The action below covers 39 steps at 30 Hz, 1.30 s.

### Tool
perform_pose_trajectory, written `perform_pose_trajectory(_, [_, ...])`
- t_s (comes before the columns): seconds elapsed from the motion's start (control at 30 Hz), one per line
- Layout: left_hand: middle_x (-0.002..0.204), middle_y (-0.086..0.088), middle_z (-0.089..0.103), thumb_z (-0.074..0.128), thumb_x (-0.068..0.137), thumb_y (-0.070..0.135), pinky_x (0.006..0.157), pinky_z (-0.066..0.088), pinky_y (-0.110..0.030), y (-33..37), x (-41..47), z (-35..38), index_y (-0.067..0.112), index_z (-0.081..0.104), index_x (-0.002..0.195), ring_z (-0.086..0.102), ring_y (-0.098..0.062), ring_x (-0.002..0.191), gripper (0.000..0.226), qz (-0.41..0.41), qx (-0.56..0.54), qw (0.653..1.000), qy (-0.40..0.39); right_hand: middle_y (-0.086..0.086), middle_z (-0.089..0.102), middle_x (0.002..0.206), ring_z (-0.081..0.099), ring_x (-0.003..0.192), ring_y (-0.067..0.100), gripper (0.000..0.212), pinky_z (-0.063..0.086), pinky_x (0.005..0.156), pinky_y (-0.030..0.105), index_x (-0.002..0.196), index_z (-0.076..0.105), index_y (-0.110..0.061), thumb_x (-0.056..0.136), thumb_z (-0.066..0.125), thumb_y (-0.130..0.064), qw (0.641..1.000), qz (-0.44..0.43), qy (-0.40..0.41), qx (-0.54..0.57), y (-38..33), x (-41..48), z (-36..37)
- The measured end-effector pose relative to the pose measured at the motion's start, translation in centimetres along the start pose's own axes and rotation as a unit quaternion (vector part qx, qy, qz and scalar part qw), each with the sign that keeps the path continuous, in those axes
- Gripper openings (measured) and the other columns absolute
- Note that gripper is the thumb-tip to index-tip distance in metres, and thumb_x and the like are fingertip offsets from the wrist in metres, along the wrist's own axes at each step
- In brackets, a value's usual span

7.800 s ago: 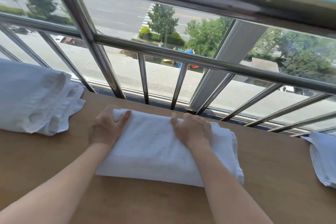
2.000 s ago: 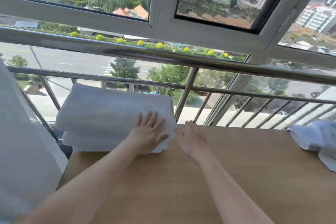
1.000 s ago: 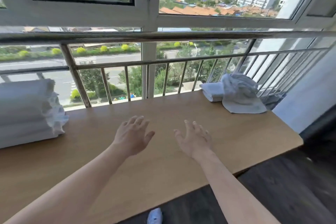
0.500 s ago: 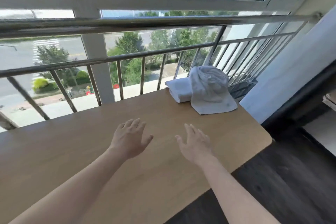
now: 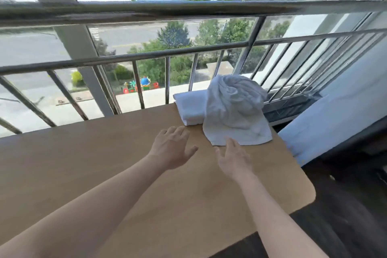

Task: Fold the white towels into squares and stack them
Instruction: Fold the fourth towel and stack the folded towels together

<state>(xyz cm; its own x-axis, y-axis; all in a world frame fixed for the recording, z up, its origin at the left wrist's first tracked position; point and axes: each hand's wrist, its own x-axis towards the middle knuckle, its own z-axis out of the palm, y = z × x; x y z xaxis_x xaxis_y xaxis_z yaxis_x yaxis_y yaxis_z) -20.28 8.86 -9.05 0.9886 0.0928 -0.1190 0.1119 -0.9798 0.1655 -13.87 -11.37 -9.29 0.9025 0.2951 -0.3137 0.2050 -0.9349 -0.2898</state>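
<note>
A crumpled white towel (image 5: pixel 236 111) lies heaped at the far right end of the wooden table (image 5: pixel 83 163), draped partly over a folded white towel (image 5: pixel 189 107) that sits against the railing. My right hand (image 5: pixel 234 158) hovers open with its fingertips just at the crumpled towel's near hem. My left hand (image 5: pixel 171 146) is open too, fingers spread, a little left of that hem and near the folded towel's front edge. Neither hand holds anything. The stack of folded towels at the table's left end is out of view.
A metal railing (image 5: pixel 167 54) with vertical bars runs along the table's far edge, with a window frame above. The table's rounded right corner (image 5: pixel 310 192) ends over dark floor. A pale blue-white surface (image 5: pixel 335 119) stands to the right of the table.
My view has swung right from the folded stack to the crumpled towel. Both open hands have moved across the table and now reach the towel's near hem.
</note>
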Motion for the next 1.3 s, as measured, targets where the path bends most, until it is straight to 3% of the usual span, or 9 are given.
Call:
perform_pose_trajectory(0.13, [0.156, 0.001, 0.038, 0.032, 0.098, 0.065, 0.110, 0.030, -0.038, 4.5, 5.6, 2.0, 0.024, 0.046, 0.143, 0.034, -0.020, 0.143, 0.063, -0.030, -0.020, 0.999, -0.014, 0.005, 0.035, 0.158, 0.037, 0.139, 0.027, 0.056, 0.031, 0.109, 0.040, 0.153, 0.029, -0.020, 0.104, 0.037, -0.047, 0.999, -0.039, -0.009, 0.014, 5.1, 5.5, -1.7])
perform_pose_trajectory(0.3, [0.157, -0.002, 0.031, 0.038, 0.099, 0.059, 0.107, 0.036, -0.041, 8.8, 12.3, 3.7, 0.022, 0.044, 0.145, 0.034, -0.026, 0.140, 0.059, -0.047, -0.011, 0.999, -0.006, 0.005, 0.018, 0.166, 0.018, 0.151, 0.026, 0.059, 0.022, 0.119, 0.042, 0.159, 0.020, -0.033, 0.104, 0.042, -0.040, 0.995, -0.086, 0.006, 0.047, 9.3, 12.5, -4.2])
perform_pose_trajectory(0.47, [0.167, -0.004, -0.003, 0.051, 0.097, 0.054, 0.092, 0.047, -0.042, 9.2, 16.3, 4.6, 0.028, 0.042, 0.145, 0.040, -0.029, 0.136, 0.055, -0.090, -0.054, 0.993, 0.056, 0.002, 0.008, 0.168, 0.003, 0.154, 0.026, 0.060, 0.015, 0.122, 0.043, 0.158, 0.020, -0.032, 0.104, 0.042, -0.043, 0.992, -0.111, 0.039, 0.040, 11.0, 17.9, -5.8])
perform_pose_trajectory(0.57, [0.168, -0.006, -0.008, 0.052, 0.096, 0.056, 0.102, 0.045, -0.045, 8.2, 18.9, 4.8, 0.030, 0.031, 0.154, 0.037, -0.031, 0.142, 0.067, -0.130, -0.102, 0.982, 0.087, 0.003, 0.007, 0.167, -0.001, 0.153, 0.031, 0.056, 0.012, 0.120, 0.051, 0.154, 0.025, -0.032, 0.103, 0.043, -0.045, 0.991, -0.111, 0.079, -0.005, 11.4, 21.2, -6.7])
perform_pose_trajectory(0.73, [0.157, -0.003, 0.034, 0.040, 0.086, 0.078, 0.100, 0.041, -0.046, 7.8, 22.6, 6.2, 0.030, 0.007, 0.159, 0.039, -0.031, 0.133, 0.093, -0.231, -0.098, 0.966, 0.057, 0.003, -0.004, 0.167, -0.011, 0.152, 0.037, 0.055, 0.004, 0.117, 0.068, 0.154, 0.019, -0.041, 0.103, 0.039, -0.049, 0.994, -0.094, 0.062, -0.008, 11.1, 25.8, -7.9])
perform_pose_trajectory(0.93, [0.135, -0.006, 0.050, 0.026, 0.079, 0.084, 0.096, 0.037, -0.041, 8.5, 25.7, 7.2, 0.017, 0.028, 0.152, 0.043, -0.029, 0.123, 0.099, -0.273, -0.099, 0.952, 0.098, 0.005, 0.006, 0.166, -0.003, 0.152, 0.035, 0.057, 0.003, 0.118, 0.062, 0.152, 0.016, -0.052, 0.099, 0.033, -0.063, 0.987, -0.140, 0.075, -0.012, 9.3, 28.3, -6.1])
perform_pose_trajectory(1.03, [0.138, -0.006, 0.053, 0.031, 0.082, 0.081, 0.101, 0.037, -0.037, 8.8, 26.3, 7.8, 0.014, 0.028, 0.153, 0.047, -0.026, 0.125, 0.097, -0.256, -0.156, 0.948, 0.108, 0.006, 0.016, 0.158, 0.010, 0.147, 0.036, 0.052, 0.013, 0.114, 0.060, 0.147, 0.030, -0.052, 0.097, 0.036, -0.064, 0.986, -0.132, 0.105, -0.017, 8.5, 29.1, -4.7])
perform_pose_trajectory(1.17, [0.128, -0.004, 0.063, 0.045, 0.081, 0.082, 0.081, 0.047, -0.037, 9.5, 26.9, 7.8, 0.020, 0.013, 0.158, 0.061, -0.026, 0.113, 0.104, -0.248, -0.173, 0.948, 0.103, 0.005, 0.023, 0.148, 0.016, 0.133, 0.027, 0.033, 0.016, 0.106, 0.049, 0.119, 0.056, -0.040, 0.101, 0.034, -0.055, 0.988, -0.115, 0.104, 0.002, 8.8, 30.2, -4.0])
perform_pose_trajectory(1.3, [0.110, -0.003, 0.070, 0.054, 0.083, 0.073, 0.068, 0.042, -0.033, 9.8, 27.0, 6.7, 0.027, 0.014, 0.158, 0.067, -0.027, 0.100, 0.097, -0.230, -0.192, 0.947, 0.114, 0.006, 0.041, 0.124, 0.033, 0.116, 0.028, 0.038, 0.025, 0.098, 0.040, 0.108, 0.061, -0.022, 0.103, 0.036, -0.050, 0.981, -0.150, 0.120, 0.015, 8.5, 29.3, -4.6])
